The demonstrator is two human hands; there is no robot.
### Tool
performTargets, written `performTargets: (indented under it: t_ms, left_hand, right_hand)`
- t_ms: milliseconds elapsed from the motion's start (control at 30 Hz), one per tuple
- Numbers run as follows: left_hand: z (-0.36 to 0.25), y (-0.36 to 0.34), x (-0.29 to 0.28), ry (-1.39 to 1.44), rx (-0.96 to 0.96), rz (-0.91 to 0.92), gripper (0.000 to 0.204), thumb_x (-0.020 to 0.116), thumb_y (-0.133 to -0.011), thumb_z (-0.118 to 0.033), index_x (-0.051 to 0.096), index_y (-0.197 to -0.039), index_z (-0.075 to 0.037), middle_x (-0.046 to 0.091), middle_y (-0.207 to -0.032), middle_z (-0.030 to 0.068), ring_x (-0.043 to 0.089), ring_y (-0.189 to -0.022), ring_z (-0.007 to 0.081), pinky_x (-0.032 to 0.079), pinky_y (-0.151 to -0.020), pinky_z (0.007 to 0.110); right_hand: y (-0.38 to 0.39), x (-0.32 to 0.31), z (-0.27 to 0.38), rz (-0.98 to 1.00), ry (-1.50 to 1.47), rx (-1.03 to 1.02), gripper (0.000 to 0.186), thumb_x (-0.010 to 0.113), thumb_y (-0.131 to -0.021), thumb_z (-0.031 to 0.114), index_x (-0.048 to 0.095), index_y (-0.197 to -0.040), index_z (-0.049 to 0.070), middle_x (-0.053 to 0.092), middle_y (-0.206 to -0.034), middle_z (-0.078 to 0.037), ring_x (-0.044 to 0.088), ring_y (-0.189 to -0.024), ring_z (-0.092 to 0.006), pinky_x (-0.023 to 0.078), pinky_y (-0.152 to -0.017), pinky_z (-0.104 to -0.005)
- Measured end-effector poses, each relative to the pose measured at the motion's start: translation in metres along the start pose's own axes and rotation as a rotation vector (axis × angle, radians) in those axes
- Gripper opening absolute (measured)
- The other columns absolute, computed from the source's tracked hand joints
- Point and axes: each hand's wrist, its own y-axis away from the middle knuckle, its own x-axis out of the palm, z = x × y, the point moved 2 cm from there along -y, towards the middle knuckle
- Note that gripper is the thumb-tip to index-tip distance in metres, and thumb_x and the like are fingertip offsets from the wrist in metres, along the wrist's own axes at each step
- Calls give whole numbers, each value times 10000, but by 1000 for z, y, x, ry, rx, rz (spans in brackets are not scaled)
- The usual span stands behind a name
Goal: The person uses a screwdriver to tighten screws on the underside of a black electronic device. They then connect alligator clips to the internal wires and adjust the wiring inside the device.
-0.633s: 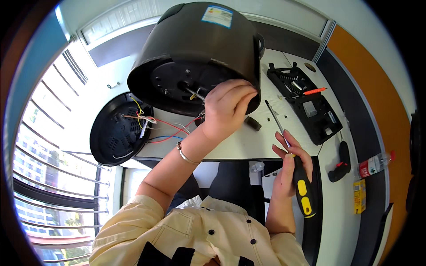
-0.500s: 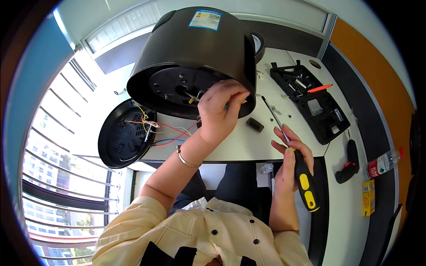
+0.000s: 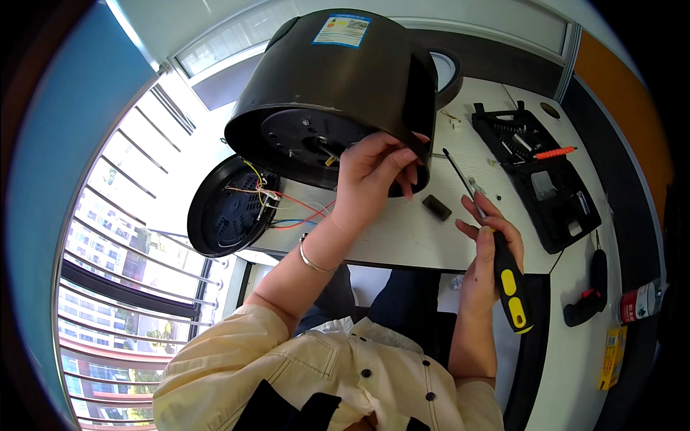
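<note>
Head view: cooker body (image 3: 338,79) above hands.

White desk (image 3: 402,237), barred window (image 3: 122,237), daylight.

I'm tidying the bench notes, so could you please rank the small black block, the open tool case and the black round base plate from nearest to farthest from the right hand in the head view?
1. Small black block: on the white table, just up-left of the right hand.
2. Open tool case: farther up-right on the table.
3. Black round base plate: far left, at the table's edge, trailing coloured wires.
</note>
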Motion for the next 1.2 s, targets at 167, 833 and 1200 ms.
performTargets:
  t_ms: [167,833,1200]
  left_hand:
    - [-3,0,-4,6,-71,15,125,500,-847,44,578,-941,70,583,-777,79,567,-562,105,496,-461,200]
    - [28,5,1,-339,866,-407,169,651,-630,1,618,-793,-28,581,-813,84,592,-645,243,500,-535,308]
    - [32,3,0,-173,771,-412,189,654,-612,-78,579,-782,-45,556,-785,61,585,-646,226,498,-531,313]
  right_hand:
    - [-6,-3,-9,28,-56,86,195,518,-887,109,468,-1039,-3,493,-1197,-252,538,-1081,-347,505,-833,-392]
    - [-13,38,-13,44,188,-29,247,404,-950,238,448,-1051,16,520,-1174,-198,560,-1042,-269,485,-852,-293]
    - [-12,53,-14,-7,230,-3,219,452,-939,261,511,-991,56,568,-1028,-81,558,-953,-143,425,-854,-254]
